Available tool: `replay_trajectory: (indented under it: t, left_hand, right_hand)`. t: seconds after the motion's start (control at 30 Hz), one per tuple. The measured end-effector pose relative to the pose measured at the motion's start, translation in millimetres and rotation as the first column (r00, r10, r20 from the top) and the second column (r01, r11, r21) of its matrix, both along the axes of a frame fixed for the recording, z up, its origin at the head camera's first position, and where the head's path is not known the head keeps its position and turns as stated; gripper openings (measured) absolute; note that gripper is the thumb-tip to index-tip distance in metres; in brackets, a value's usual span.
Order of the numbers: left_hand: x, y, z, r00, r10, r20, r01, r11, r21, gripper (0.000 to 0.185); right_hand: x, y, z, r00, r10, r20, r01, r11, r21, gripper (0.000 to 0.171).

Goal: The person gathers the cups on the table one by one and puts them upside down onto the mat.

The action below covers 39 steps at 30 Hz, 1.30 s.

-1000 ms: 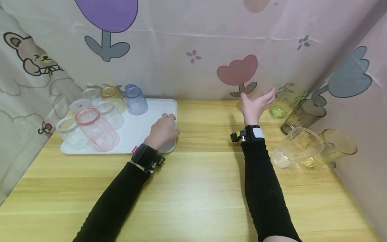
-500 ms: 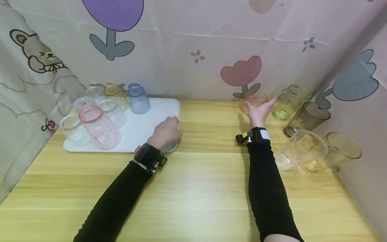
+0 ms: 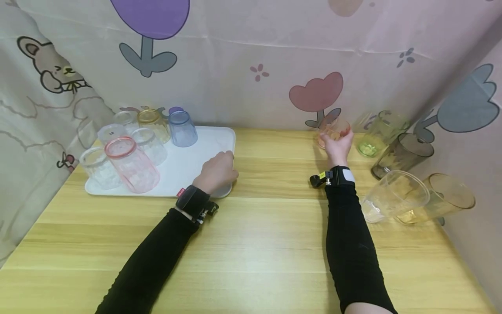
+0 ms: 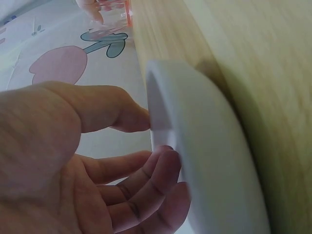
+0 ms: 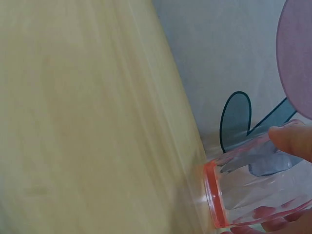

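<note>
At the back of the table my right hand (image 3: 339, 146) grips an orange-tinted clear glass (image 3: 333, 126), thumb on one side and fingers round the other. In the right wrist view an orange band on the glass (image 5: 214, 195) faces the tabletop. My left hand (image 3: 215, 172) rests at the right end of a white tray (image 3: 184, 165). The left wrist view shows its thumb and loosely bent fingers (image 4: 141, 190) touching inside the tray rim (image 4: 209, 136), pinching nothing; some fingertips are partly hidden by the rim.
Several glasses stand on the tray's left half, among them a pink one (image 3: 135, 168), a blue one (image 3: 183, 130) and a yellow one (image 3: 154, 126). Along the right side are a green glass (image 3: 378, 135), a grey one (image 3: 401, 155), a clear one (image 3: 392, 196) and an amber one (image 3: 439, 198). Curtains (image 3: 235, 87) border the table.
My right hand, spread behind the table's middle a second ago, has closed round the orange glass. The left hand stays by the tray. The whole head view has shifted slightly.
</note>
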<state>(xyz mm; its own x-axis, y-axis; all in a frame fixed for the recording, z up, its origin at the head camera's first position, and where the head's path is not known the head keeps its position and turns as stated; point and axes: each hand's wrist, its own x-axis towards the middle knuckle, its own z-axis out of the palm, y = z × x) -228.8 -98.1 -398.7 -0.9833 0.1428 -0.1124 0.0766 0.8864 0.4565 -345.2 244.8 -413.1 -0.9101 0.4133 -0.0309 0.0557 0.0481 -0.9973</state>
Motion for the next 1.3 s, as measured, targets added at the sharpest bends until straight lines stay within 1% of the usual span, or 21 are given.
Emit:
replay_trajectory:
  t: [0.23,0.43,0.6,0.77,0.9,1.03,1.2,1.3]
  left_hand:
    - [0.5,1,0.6,1.000,-0.016,0.006,0.016,1.000,0.002,0.048]
    - [1.5,0,3.6,1.000,-0.016,0.010,0.016,1.000,-0.006,0.050]
    - [2.3,-2,3.8,1.000,-0.015,0.005,0.015,1.000,0.005,0.044]
    - [3.0,-3,2.9,1.000,-0.029,-0.006,0.030,1.000,0.010,0.037]
    - [3.6,-2,3.4,1.000,-0.030,-0.001,0.030,0.999,0.018,0.035]
    - [4.2,-2,3.8,0.999,-0.032,-0.008,0.032,0.999,0.016,0.036]
    - [4.4,-2,3.4,0.999,-0.037,-0.013,0.037,0.999,0.016,0.036]
    - [4.1,-1,3.1,0.999,-0.029,-0.026,0.029,0.999,0.019,0.042]
  right_hand:
    - [6.1,-1,-2.7,1.000,-0.006,0.008,0.006,1.000,0.003,0.098]
    - [10.5,-10,0.3,0.999,0.032,0.014,-0.032,0.999,-0.012,0.097]
    - [13.7,-17,4.3,0.998,0.059,0.021,-0.059,0.998,0.003,0.098]
    - [16.1,-22,9.5,0.999,0.031,0.016,-0.032,0.999,0.024,0.099]
    - [18.2,-27,16.4,1.000,0.010,-0.029,-0.011,1.000,-0.022,0.098]
    - [22.9,-35,26.5,0.995,0.011,-0.102,-0.020,0.996,-0.084,0.093]
    - [29.0,-48,40.1,0.981,0.036,-0.193,-0.071,0.982,-0.173,0.076]
    - [33.1,-56,46.9,0.973,0.067,-0.222,-0.115,0.971,-0.209,0.066]
